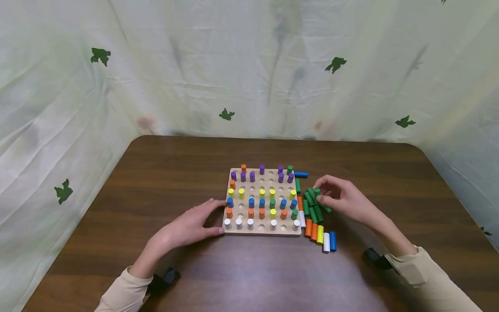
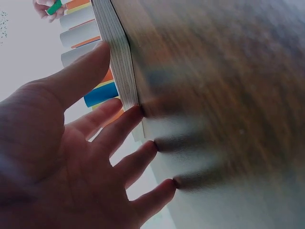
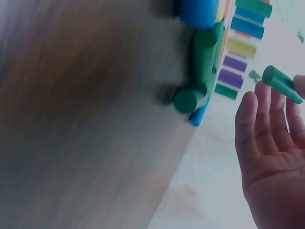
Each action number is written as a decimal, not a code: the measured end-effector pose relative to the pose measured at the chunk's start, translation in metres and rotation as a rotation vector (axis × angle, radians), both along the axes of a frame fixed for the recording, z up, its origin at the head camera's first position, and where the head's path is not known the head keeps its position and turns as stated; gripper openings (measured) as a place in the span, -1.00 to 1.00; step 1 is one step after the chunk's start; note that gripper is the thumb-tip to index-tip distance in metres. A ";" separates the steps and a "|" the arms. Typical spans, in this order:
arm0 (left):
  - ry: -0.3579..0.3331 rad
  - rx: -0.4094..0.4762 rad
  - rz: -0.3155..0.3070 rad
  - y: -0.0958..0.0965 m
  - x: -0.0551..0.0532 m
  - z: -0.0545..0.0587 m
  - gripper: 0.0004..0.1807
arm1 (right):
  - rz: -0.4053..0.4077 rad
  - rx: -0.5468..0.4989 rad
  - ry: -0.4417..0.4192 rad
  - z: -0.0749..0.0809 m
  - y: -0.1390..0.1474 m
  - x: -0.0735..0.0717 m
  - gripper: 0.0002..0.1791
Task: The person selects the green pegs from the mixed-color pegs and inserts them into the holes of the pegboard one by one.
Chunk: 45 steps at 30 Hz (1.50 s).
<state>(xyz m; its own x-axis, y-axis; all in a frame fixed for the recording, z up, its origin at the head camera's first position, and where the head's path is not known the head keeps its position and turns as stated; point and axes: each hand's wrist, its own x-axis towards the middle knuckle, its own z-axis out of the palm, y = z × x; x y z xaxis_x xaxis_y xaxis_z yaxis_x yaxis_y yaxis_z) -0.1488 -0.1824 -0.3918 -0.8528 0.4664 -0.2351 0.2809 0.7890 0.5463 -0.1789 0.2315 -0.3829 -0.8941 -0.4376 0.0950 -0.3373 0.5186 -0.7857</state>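
Peg, green [image 1: 317, 191], pinched between thumb and fingertips of the right hand [image 1: 345, 197], held above the table and well apart from the left hand [image 1: 191, 223]. Pegboard [image 1: 267, 183], with many holes filled, at about nine o'clock from that peg; right hand the one with the peg, left hand the one on the pegboard. Long axis of the peg near upright in the head view, slanting from ten toward four o'clock in the right wrist view. Fingers of the left hand spread and fairly straight, thumb and at least one finger against the pegboard's left edge, nothing gripped. Loose green pegs [image 1: 319, 213] heaped toward seven o'clock from the held one; short row of orange, yellow, white and blue pegs [image 1: 320, 235] about six o'clock from the heap. Underneath, dark wood-grained table [image 1: 175, 173], shiny on the near side. Toward twelve o'clock and round both sides, pale creased cloth [image 1: 187, 65] with green leaf shapes [image 1: 100, 56].
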 end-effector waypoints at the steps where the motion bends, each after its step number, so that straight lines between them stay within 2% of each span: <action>1: -0.002 0.000 0.001 0.000 0.000 0.000 -0.22 | 0.005 -0.013 0.005 0.000 -0.002 0.002 -0.74; 7: 0.011 0.004 -0.007 -0.001 -0.001 -0.001 -0.22 | 0.015 -0.049 0.047 0.003 -0.014 0.013 -0.75; 16: 0.019 0.014 -0.022 0.000 -0.003 -0.001 -0.22 | 0.059 -0.048 0.084 0.005 -0.035 0.026 -0.75; 33: -0.006 0.014 -0.021 0.001 -0.003 -0.001 -0.22 | 0.159 -0.067 0.114 -0.003 -0.051 0.033 -0.80; 45: 0.007 0.036 -0.013 -0.002 0.000 -0.003 -0.22 | 0.229 0.004 0.104 -0.006 -0.056 0.035 -0.79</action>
<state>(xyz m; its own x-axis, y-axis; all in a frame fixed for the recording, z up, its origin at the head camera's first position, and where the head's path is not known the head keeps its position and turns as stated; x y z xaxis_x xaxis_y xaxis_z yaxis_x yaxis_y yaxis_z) -0.1492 -0.1839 -0.3948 -0.8483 0.4850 -0.2124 0.2943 0.7654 0.5723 -0.1443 0.1754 -0.3888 -0.7570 -0.6283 0.1795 -0.5257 0.4223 -0.7384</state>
